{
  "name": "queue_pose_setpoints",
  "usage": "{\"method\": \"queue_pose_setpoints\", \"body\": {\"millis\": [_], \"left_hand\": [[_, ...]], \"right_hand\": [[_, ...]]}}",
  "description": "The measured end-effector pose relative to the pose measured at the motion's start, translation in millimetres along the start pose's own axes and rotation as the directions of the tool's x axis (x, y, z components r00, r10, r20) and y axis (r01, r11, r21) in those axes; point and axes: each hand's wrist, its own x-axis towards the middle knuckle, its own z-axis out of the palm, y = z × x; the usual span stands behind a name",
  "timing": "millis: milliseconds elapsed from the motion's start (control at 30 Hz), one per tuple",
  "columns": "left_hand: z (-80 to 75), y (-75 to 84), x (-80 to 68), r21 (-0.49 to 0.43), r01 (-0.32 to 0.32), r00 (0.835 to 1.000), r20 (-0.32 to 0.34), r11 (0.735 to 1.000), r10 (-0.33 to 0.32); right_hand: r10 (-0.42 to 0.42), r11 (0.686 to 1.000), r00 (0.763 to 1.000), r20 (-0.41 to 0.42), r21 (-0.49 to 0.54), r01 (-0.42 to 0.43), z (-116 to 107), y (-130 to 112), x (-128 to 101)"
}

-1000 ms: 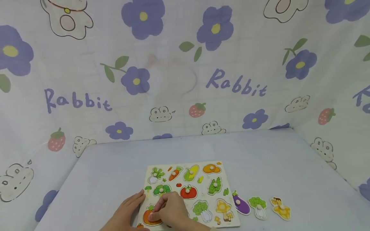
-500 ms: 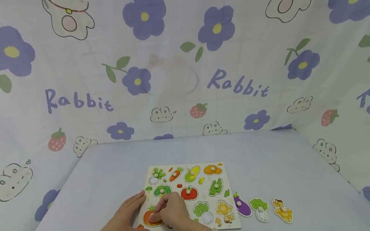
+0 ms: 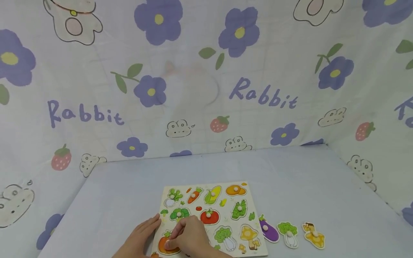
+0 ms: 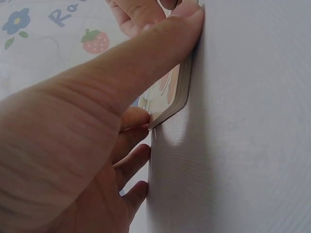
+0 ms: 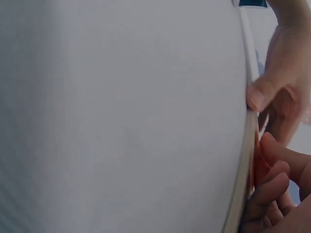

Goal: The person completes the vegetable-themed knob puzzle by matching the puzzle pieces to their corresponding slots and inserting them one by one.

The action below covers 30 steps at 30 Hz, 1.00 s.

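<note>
A wooden vegetable knob puzzle board (image 3: 226, 209) lies near the front of the table. My right hand (image 3: 193, 234) pinches the knob of the orange pumpkin piece (image 3: 164, 246), which sits at its printed place in the board's lower left. The knob is hidden by the fingertips. With fingers stretched out, my left hand (image 3: 138, 237) rests against the board's left edge. In the left wrist view, its thumb (image 4: 187, 22) lies along the near edge. Knobbed radish, carrot, corn, potato, broccoli, tomato and green vegetable pieces sit in the board. My right hand covers part of the bottom row.
Right of the board lie an eggplant piece (image 3: 270, 233), close against its edge, a bok choy piece (image 3: 292, 240) and a mushroom piece (image 3: 317, 240). The board's bok choy (image 3: 226, 237) and mushroom (image 3: 249, 234) places show no knobs. A patterned curtain (image 3: 193, 107) rises behind the table.
</note>
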Motion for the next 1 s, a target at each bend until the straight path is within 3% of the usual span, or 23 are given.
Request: {"method": "queue_pose_setpoints", "body": {"millis": [133,233,367,467,667,833,1000], "left_hand": [[-1.1,-0.2,-0.2,0.022,-0.022,1.000,-0.006,1.000,0.022],[-1.7,0.1,0.3,0.018,-0.023,1.000,-0.005,1.000,0.023],[-2.1,1.8,1.2,-0.001,-0.014,1.000,-0.006,1.000,0.014],[-2.6,2.4,0.9,-0.006,-0.003,1.000,0.001,1.000,0.003],[-1.9,0.9,-1.1,0.005,-0.002,1.000,0.009,1.000,0.002],[-1.4,-0.1,-1.4,0.009,-0.015,1.000,0.010,1.000,0.015],[-2.0,-0.2,-1.6,-0.003,-0.010,1.000,0.001,1.000,0.010]], "right_hand": [[0.056,0.983,0.992,0.116,0.167,-0.075,-12.2,-3.3,-0.2],[0.041,0.968,0.989,0.144,0.240,-0.075,-31.2,-5.8,-0.2],[-0.044,0.978,0.999,0.004,0.203,0.042,-68.9,-9.0,-4.2],[-0.044,0.982,0.988,-0.146,0.178,0.070,-97.3,-9.6,-12.2],[0.099,0.977,0.906,-0.411,0.214,-0.010,-146.5,5.8,-33.9],[0.244,0.942,0.867,-0.435,0.319,-0.105,-181.4,34.4,-48.3],[0.322,0.924,0.844,-0.429,0.337,-0.181,-196.8,57.8,-56.5]]}}
